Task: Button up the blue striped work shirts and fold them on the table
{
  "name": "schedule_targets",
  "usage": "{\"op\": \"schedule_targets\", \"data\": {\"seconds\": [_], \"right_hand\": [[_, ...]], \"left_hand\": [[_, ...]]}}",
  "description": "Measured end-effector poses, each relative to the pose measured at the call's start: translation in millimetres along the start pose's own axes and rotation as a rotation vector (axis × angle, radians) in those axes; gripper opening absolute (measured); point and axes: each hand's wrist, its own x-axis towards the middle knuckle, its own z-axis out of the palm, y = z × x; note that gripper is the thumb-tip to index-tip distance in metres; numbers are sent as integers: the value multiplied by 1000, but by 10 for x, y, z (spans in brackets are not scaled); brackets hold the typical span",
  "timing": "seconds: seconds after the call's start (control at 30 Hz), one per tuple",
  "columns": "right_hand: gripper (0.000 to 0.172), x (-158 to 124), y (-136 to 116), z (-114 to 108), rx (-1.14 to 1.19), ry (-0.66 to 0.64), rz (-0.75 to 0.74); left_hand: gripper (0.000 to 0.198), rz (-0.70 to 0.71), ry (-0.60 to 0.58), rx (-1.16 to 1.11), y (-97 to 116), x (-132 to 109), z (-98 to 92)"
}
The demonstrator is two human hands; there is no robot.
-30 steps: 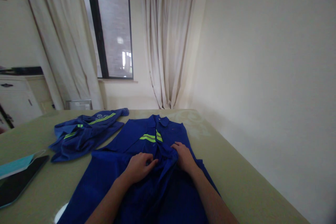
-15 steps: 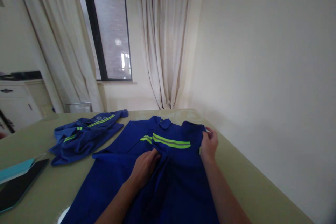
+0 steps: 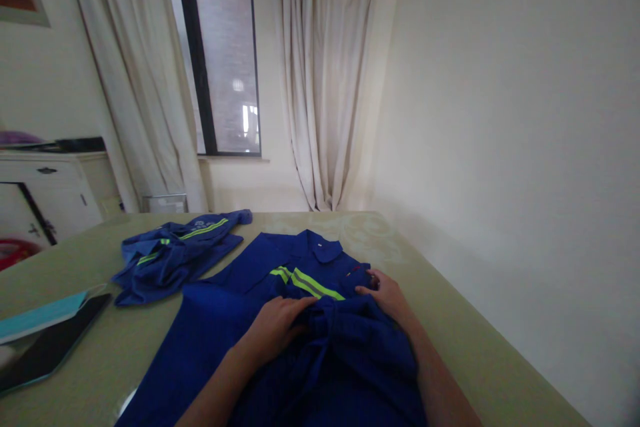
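A dark blue work jacket point(image 3: 220, 320) with a collar and yellow-green reflective chest stripes lies in front of me, its collar pointing away. Its near part runs out of view at the bottom and is bunched up in the middle. My left hand point(image 3: 280, 323) is closed on a fold of the cloth just below the stripes. Over at the right side, my right hand point(image 3: 385, 290) grips the folded sleeve edge between thumb and fingers. The right end of the stripe is covered by bunched cloth.
Another crumpled blue garment with reflective stripes point(image 3: 175, 253) lies at the left. A light blue face mask point(image 3: 45, 317) rests partly on a dark flat tablet-like object point(image 3: 60, 347). The greenish table point(image 3: 480, 340) borders a wall on the right. A white cabinet point(image 3: 60, 180) stands back left.
The right sleeve and right side of the jacket have been drawn inward, with my right hand moving left and slightly down. More cloth is bunched between my hands. The view has shifted slightly left.
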Motion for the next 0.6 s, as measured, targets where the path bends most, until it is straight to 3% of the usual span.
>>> {"op": "schedule_targets", "data": {"seconds": [0.1,0.2,0.27,0.33,0.43,0.47,0.53,0.6], "right_hand": [[29,-19,-6,-16,-30,83,13],[32,-23,53,-86,34,329,184],[37,-27,89,-106,54,429,261],[40,-37,105,-88,50,456,267],[36,-55,91,-26,30,410,240],[35,-59,83,-8,13,387,233],[32,-59,69,18,-29,356,238],[31,-53,59,31,-68,342,250]], "left_hand": [[54,32,-10,5,4,37,-32],[55,38,64,99,-54,129,-317],[55,-11,253,215,-141,198,-714],[50,-122,560,311,-262,229,-1237],[43,-480,1102,414,-474,145,-1997],[44,-566,1198,433,-545,85,-2175],[41,-663,1216,422,-668,-54,-2343],[44,-739,1206,411,-748,-181,-2235]]}}
